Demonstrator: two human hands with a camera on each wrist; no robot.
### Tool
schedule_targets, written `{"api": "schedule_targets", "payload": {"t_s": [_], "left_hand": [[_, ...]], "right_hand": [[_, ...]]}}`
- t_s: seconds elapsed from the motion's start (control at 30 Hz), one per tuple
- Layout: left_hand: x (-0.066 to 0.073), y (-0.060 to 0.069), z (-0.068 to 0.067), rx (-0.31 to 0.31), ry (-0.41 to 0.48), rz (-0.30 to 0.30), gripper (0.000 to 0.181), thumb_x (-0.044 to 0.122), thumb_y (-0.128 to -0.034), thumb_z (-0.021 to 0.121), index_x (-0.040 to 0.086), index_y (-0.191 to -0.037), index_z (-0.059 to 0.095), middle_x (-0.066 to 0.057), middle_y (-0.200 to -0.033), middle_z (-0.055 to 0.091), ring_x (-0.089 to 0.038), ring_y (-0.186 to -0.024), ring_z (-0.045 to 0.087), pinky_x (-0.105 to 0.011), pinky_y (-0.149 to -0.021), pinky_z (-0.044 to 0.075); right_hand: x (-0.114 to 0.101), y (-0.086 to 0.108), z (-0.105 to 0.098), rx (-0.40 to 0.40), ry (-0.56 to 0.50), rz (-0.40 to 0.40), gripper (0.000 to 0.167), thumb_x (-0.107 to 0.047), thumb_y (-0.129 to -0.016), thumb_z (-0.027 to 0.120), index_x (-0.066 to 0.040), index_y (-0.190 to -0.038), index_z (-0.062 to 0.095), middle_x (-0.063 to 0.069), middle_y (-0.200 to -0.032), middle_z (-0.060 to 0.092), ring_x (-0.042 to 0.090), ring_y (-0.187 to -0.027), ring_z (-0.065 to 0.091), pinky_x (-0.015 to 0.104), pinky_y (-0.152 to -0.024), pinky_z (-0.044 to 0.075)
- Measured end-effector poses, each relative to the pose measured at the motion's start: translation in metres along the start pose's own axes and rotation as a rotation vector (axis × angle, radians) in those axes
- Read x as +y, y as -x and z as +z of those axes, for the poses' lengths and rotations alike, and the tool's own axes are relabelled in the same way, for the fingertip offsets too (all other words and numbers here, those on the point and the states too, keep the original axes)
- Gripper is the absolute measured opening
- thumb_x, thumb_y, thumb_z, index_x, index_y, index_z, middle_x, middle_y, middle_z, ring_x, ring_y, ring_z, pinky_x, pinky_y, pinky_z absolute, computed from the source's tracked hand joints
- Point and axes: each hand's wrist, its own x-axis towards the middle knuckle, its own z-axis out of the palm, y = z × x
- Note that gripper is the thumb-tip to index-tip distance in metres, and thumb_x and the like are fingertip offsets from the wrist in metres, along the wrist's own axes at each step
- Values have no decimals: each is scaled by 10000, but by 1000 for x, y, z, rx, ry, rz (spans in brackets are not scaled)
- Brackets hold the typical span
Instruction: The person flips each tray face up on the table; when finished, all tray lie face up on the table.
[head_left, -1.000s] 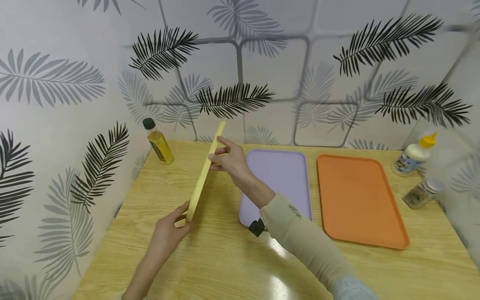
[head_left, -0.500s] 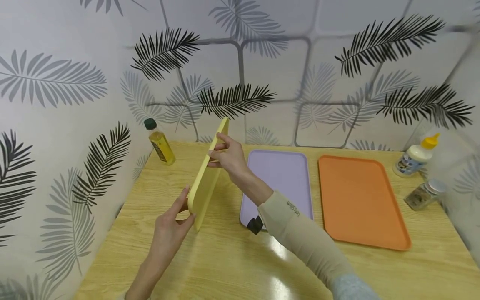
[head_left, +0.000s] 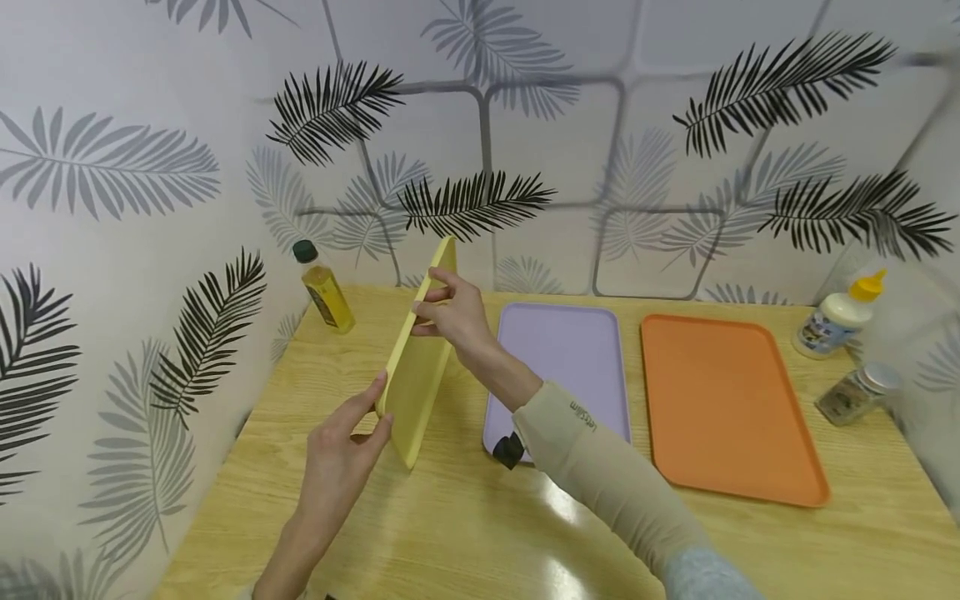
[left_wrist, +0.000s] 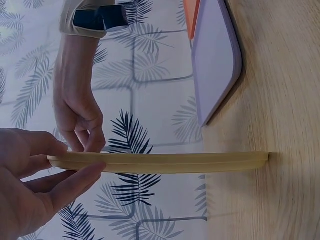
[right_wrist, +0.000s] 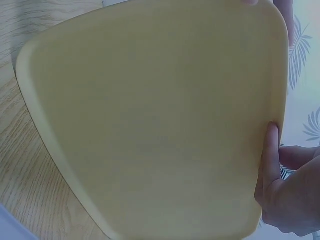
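Observation:
A yellow tray (head_left: 422,379) stands on its edge, nearly upright, left of the purple tray (head_left: 558,367). My left hand (head_left: 341,450) pinches its near upper corner between thumb and fingers. Farther along the top rim, my right hand (head_left: 467,321) pinches it as well. In the left wrist view the yellow tray (left_wrist: 175,162) shows edge-on, and its lower edge appears to meet the wooden table (left_wrist: 285,100). The right wrist view shows the broad face of the yellow tray (right_wrist: 155,115), with the right hand (right_wrist: 290,192) at its rim.
An orange tray (head_left: 735,408) lies flat right of the purple one. A bottle of yellow oil (head_left: 327,296) stands at the back left. A white bottle with a yellow cap (head_left: 832,321) and a glass jar (head_left: 855,396) are at the right. Patterned walls border the table.
The yellow tray has turned so more of its right-hand face shows. My left hand has shifted slightly up along its near end. The right hand keeps its grip, and the camera view shifts slightly.

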Motion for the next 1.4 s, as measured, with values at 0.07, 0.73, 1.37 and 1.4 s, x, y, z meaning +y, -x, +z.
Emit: {"api": "schedule_targets", "payload": {"t_s": [0.07,0.73,1.37,1.4], "left_hand": [[2,-2,-1,21,5,10,540,-102,-804,711,35,-1311,586,-169,-1135,672,-310,-990,663,-209,-603,562],[2,-7,-4,145,-29,-58,351,-67,-825,696,20,-1165,690,-108,-1015,703,-216,-901,655,-96,-589,508],[-10,-11,-20,181,76,-225,298,-120,-833,656,-57,-1124,675,-161,-990,691,-58,-805,643,-195,-585,554],[-11,-11,-21,173,98,-253,298,-118,-840,650,-60,-1131,670,-167,-1005,689,-40,-804,639,-208,-589,559]], "right_hand": [[-1,0,0,-1,0,-12,647,100,-865,636,-54,-1450,408,148,-1046,470,215,-710,663,338,-709,588],[65,10,-36,10,169,150,447,-76,-985,504,75,-1392,401,276,-1235,556,391,-1060,609,442,-858,545],[121,15,-41,-178,404,321,571,-180,-987,530,34,-1469,311,250,-1423,430,391,-1218,501,422,-871,522],[121,15,-40,-177,404,319,574,-173,-987,527,37,-1472,303,251,-1427,424,387,-1217,500,430,-894,512]]}}
